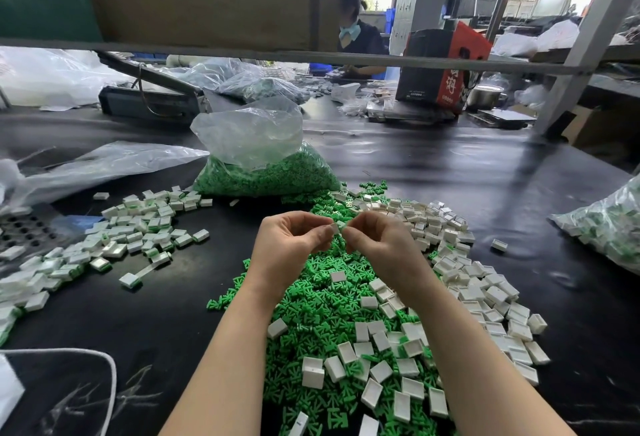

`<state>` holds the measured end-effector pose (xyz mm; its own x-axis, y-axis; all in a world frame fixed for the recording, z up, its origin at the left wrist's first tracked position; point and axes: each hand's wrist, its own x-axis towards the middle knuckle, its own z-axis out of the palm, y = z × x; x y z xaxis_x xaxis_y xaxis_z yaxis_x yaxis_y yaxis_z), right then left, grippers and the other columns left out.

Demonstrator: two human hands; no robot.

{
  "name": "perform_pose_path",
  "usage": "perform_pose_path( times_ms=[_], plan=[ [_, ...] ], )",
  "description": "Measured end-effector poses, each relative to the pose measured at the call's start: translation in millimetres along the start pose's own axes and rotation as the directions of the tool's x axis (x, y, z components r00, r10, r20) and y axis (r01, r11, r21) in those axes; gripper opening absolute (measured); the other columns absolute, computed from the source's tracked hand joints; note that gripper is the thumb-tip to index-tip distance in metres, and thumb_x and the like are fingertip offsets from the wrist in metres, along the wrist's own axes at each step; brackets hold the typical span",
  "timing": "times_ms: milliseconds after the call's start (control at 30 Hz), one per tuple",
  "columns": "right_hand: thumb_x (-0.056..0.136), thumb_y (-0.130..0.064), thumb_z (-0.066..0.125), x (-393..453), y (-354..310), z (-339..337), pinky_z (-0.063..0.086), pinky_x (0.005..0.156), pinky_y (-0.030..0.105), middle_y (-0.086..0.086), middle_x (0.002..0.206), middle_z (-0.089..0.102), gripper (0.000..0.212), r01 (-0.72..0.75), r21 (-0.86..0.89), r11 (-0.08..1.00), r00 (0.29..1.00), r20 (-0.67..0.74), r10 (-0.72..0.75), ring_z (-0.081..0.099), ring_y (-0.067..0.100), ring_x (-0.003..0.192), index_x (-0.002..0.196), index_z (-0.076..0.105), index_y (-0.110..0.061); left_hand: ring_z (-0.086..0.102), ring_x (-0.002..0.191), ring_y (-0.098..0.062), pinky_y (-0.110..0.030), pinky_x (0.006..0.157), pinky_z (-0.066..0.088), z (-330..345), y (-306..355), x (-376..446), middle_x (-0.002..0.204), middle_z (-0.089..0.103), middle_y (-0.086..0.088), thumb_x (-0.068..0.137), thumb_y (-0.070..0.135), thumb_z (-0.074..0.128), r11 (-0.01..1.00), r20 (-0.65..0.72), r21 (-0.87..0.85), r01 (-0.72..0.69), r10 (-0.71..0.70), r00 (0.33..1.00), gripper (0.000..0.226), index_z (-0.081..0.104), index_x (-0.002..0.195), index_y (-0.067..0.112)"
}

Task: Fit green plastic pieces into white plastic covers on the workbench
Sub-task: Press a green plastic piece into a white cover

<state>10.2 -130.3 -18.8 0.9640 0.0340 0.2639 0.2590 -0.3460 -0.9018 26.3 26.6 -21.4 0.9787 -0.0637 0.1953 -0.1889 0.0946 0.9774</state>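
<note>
Toward the black desk (485, 172)'s left edge lies a heap of assembled white-and-green plastic covers (135, 227). A clear plastic bag (263, 161) holds green pieces mid-desk. Left hand (289, 245) pinches a small white plastic cover (334, 228); right hand (377, 245) pinches a small green plastic piece (341, 225) against it, over loose green pieces (311, 311).

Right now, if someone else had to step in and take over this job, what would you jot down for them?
Left hand: pinching a white cover.
Right hand: pinching a green piece at that cover; whether it is seated cannot be told.
Supplies: loose green pieces heaped under the hands, empty white covers to the right, a bag of green pieces behind.
Done: fitted covers piled at left.
Left: finish this one, then work through the many empty covers.
</note>
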Motion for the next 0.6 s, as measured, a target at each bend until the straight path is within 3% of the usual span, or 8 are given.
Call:
perform_pose_path(
  times_ms=[67,167,300,433,600],
  plan=[
    [0.097,-0.014,0.057,-1.1,-0.4,-0.5,0.046,0.064,0.035,0.014,0.075,0.065,0.015,-0.007,-0.054,0.999,0.998,0.055,0.010,0.056,0.019,0.066,0.087,0.064,-0.005,0.067,0.064,-0.014,-0.019,0.063,0.055,-0.3,-0.9,0.5,0.072,0.073,-0.011,0.079,0.001,0.075,1.000,0.010,0.012,0.001,-0.001,1.000,0.004,0.075,0.081,0.005],
    [0.099,-0.013,0.051,-1.9,-1.3,1.1,0.043,0.064,0.039,0.007,0.069,0.058,0.021,-0.005,-0.104,0.995,0.993,0.115,0.017,0.052,0.018,0.064,0.081,0.060,-0.009,0.066,0.067,-0.014,-0.022,0.066,0.056,-2.0,-3.2,1.7,0.075,0.073,-0.011,0.082,0.005,0.074,0.998,0.048,0.068,-0.005,0.002,0.999,0.003,0.074,0.083,0.008],
    [0.099,-0.009,0.050,-1.5,-2.1,-1.4,0.038,0.064,0.036,0.008,0.068,0.053,0.021,0.001,-0.036,0.999,0.990,0.139,0.004,0.047,0.018,0.064,0.080,0.057,-0.001,0.059,0.061,-0.007,-0.020,0.061,0.049,-5.0,-7.0,2.7,0.069,0.066,0.000,0.091,0.016,0.066,0.988,0.139,0.128,0.082,-0.099,0.985,0.008,0.065,0.091,0.008],
    [0.099,-0.008,0.048,-1.1,0.5,-0.2,0.036,0.066,0.037,0.005,0.065,0.049,0.023,-0.015,-0.016,1.000,0.988,0.151,0.017,0.044,0.018,0.064,0.079,0.055,0.000,0.047,0.057,-0.007,-0.017,0.055,0.039,-3.9,-7.8,0.5,0.064,0.055,0.000,0.100,0.018,0.050,0.973,0.273,0.212,0.088,-0.146,0.951,0.021,0.060,0.085,0.008],
    [0.101,-0.012,0.047,-0.3,-0.3,4.8,0.034,0.062,0.036,0.001,0.064,0.046,0.028,0.005,-0.006,1.000,0.990,0.141,-0.004,0.040,0.016,0.061,0.074,0.051,-0.010,0.040,0.056,-0.010,-0.021,0.055,0.033,-1.8,-4.0,0.3,0.063,0.047,-0.001,0.101,0.015,0.048,0.969,0.265,0.245,0.021,-0.088,0.960,0.025,0.053,0.076,0.011]
  ],
)
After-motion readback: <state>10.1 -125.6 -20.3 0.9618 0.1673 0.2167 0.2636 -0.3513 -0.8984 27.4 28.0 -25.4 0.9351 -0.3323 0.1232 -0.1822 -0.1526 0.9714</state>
